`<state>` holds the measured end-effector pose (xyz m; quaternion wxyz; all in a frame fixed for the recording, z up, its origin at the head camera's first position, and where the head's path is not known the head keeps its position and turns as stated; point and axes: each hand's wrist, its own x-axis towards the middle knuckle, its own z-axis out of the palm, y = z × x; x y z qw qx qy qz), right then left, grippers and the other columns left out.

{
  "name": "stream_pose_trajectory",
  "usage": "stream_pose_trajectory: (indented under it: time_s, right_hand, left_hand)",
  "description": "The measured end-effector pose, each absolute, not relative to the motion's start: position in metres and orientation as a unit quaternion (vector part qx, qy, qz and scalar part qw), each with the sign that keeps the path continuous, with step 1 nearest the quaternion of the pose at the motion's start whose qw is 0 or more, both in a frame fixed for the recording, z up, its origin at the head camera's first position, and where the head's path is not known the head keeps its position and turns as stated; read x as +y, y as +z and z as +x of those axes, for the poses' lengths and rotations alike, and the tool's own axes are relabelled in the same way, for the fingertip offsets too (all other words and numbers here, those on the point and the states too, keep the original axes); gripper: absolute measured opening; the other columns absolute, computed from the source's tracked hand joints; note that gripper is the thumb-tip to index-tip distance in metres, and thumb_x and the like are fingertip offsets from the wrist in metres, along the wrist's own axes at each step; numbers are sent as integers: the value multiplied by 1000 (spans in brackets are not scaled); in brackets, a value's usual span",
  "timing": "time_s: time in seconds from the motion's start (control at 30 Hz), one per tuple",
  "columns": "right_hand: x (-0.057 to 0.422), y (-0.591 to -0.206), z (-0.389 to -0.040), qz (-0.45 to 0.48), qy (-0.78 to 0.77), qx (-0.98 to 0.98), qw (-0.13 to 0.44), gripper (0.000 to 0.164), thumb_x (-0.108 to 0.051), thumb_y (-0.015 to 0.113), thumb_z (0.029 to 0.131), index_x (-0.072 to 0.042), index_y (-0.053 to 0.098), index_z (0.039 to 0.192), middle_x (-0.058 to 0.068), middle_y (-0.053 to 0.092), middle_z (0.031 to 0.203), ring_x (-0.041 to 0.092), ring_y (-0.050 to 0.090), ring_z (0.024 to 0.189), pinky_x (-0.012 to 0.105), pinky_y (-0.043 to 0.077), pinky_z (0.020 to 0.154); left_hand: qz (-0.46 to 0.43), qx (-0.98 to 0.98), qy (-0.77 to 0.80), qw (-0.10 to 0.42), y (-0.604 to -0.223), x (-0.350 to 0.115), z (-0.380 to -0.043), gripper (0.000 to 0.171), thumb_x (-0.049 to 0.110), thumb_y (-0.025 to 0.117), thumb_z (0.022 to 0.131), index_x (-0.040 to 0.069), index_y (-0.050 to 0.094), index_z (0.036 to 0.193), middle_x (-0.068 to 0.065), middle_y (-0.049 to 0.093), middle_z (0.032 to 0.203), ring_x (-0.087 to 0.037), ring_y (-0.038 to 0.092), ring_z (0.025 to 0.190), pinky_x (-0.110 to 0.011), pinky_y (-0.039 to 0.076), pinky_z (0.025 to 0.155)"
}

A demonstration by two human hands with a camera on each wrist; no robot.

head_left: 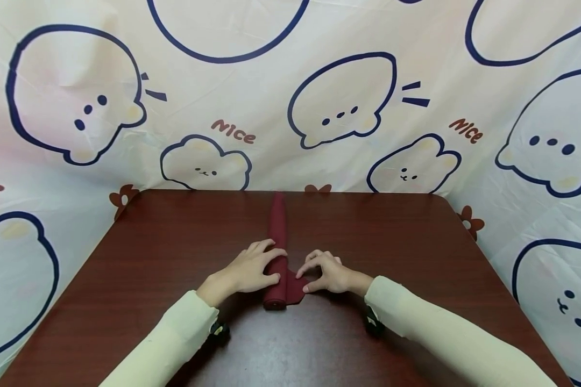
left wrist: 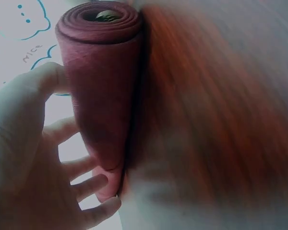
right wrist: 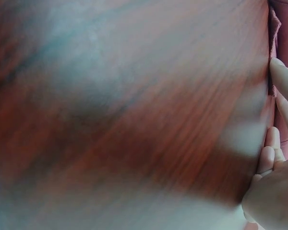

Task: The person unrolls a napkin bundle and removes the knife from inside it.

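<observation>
A dark red cloth, rolled into a long narrow roll, lies lengthwise on the table, its spiral end nearest me. A short flat flap of the same red cloth sticks out from its right side near that end. My left hand comes in from the left and rests spread fingers on the roll, thumb nearer me. In the left wrist view, its fingertips touch the roll's side. My right hand is at the flap, thumb and forefinger apart at its edge, the other fingers bent.
The dark brown wooden table has rounded far corners. Behind it and along both sides hangs a pale curtain with cartoon bear outlines. Dark wrist cameras sit below the pale sleeves.
</observation>
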<state>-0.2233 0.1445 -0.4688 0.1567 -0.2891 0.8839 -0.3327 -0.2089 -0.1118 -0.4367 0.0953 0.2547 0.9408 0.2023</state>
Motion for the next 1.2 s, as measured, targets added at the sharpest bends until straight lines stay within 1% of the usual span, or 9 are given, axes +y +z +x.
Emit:
stream_pose_trajectory:
  time_s: [0.2,0.43,0.73,1.2]
  right_hand:
    - [144,-468,-223,-286,-330,886,156,25,-26,86,80,-27,79,104,3,56,125,28,41,122,57,27,97]
    - [143,-466,-221,-282,-330,887,157,25,-24,86,79,-27,79,103,5,56,127,29,41,123,58,26,99]
    - [144,-467,-222,-284,-334,885,157,25,-24,86,79,-27,79,103,5,56,126,29,41,123,58,26,98]
    - [144,-467,-223,-283,-336,884,162,25,-26,85,80,-27,79,104,4,56,126,29,41,122,56,26,97]
  left_hand:
    - [244,941,211,101,-434,-126,-206,56,33,64,90,22,53,144,-16,39,159,-39,35,146,-65,35,112]
    - [254,937,219,101,-434,-142,-205,55,30,66,91,19,52,143,-17,42,156,-42,38,144,-67,36,110]
    - [253,924,262,118,-438,-147,-207,54,25,66,93,17,51,145,-20,38,158,-43,36,145,-64,38,110]
    - [245,923,265,132,-436,-143,-208,55,31,65,96,18,50,146,-19,35,160,-43,34,146,-66,37,111]
